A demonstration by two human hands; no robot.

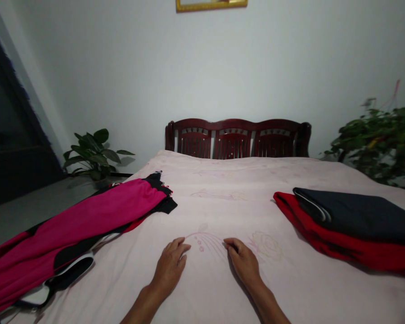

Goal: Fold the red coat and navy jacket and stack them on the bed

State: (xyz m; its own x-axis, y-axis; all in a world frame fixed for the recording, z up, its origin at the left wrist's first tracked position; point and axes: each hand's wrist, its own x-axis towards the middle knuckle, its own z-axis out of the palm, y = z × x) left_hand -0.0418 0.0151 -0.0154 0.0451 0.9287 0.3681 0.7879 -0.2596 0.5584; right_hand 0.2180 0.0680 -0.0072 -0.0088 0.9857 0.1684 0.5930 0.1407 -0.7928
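Observation:
My left hand point(170, 265) hovers over or rests on a pale pink bed sheet point(202, 288), its thumb apart from loosely bent fingers and nothing in it. To its right, my right hand point(245, 263) is also without any object, fingers gently curled but not in a fist. Whether either hand touches the sheet I cannot tell. Left of my hands lies a loose pile of garments with a magenta piece point(111, 211) on top and black, white and red parts beneath. On the right, a folded dark navy garment point(364, 213) lies on folded red cloth point(340, 247).
A dark red wooden headboard point(232, 139) stands at the bed's far end against a white wall. Leafy plants flank the bed, one potted plant point(94, 155) at left and a bushier plant point(381, 139) at right. A gold frame point(212, 6) hangs above.

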